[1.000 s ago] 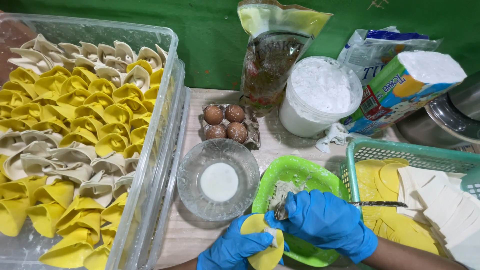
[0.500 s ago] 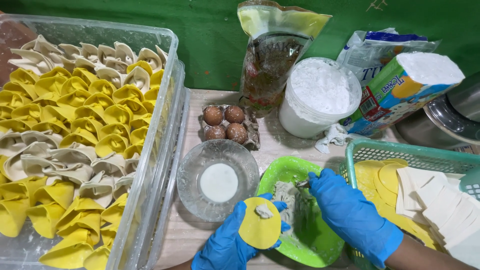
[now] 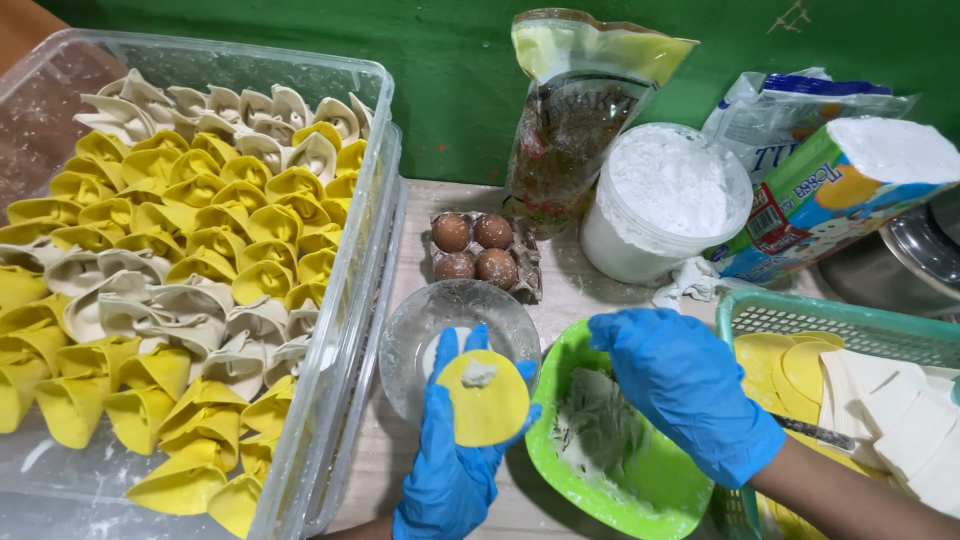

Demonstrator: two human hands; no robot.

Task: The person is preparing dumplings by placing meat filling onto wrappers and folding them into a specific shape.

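My left hand (image 3: 450, 470), in a blue glove, lies palm up and holds a round yellow dumpling wrapper (image 3: 484, 400) with a small dab of pale filling at its middle. It hovers over the near edge of a small glass bowl (image 3: 420, 325) holding white liquid. My right hand (image 3: 680, 385), also gloved in blue, is over the green bowl of filling (image 3: 620, 480), fingers curled down toward it. A thin utensil handle (image 3: 815, 432) sticks out beside that hand; whether the hand grips it is hidden.
A large clear plastic tub (image 3: 350, 250) of several folded yellow and white dumplings fills the left. Behind stand brown eggs in a carton (image 3: 475, 248), a bagged item (image 3: 575, 110), a white tub of flour (image 3: 665, 200), flour packs (image 3: 830, 190). A teal basket (image 3: 800, 315) holds wrappers at right.
My left hand has lifted the wrapper forward over the glass bowl, filling now on it. My right hand has moved from the wrapper back over the green bowl.
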